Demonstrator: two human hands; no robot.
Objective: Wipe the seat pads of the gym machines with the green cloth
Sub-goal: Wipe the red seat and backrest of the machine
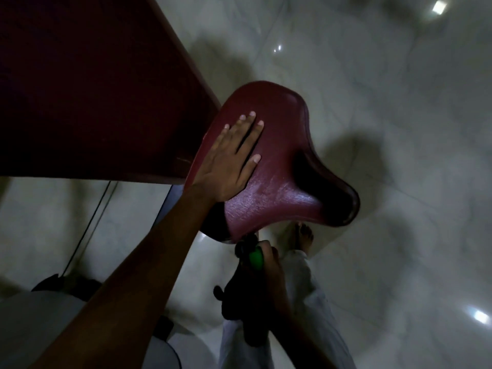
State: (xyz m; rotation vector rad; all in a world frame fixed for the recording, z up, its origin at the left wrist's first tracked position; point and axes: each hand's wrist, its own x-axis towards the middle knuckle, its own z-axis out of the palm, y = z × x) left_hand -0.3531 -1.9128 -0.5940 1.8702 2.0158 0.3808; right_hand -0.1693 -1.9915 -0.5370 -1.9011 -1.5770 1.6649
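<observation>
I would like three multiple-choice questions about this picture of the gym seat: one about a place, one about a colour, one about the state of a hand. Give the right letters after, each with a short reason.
1. Where does the left hand lie?
A. flat on the seat pad
B. on the floor
C. on the person's knee

2. What colour is the thing held in the right hand?
A. yellow
B. green
C. white

3. How are the left hand's fingers?
A. curled in a fist
B. pinching a cloth
C. straight and spread

Answers:
1 A: the palm and fingers rest on the dark red pad.
2 B: a bright green piece shows inside the curled fingers, below the pad's narrow end.
3 C: all fingers lie stretched out on the pad.
</observation>
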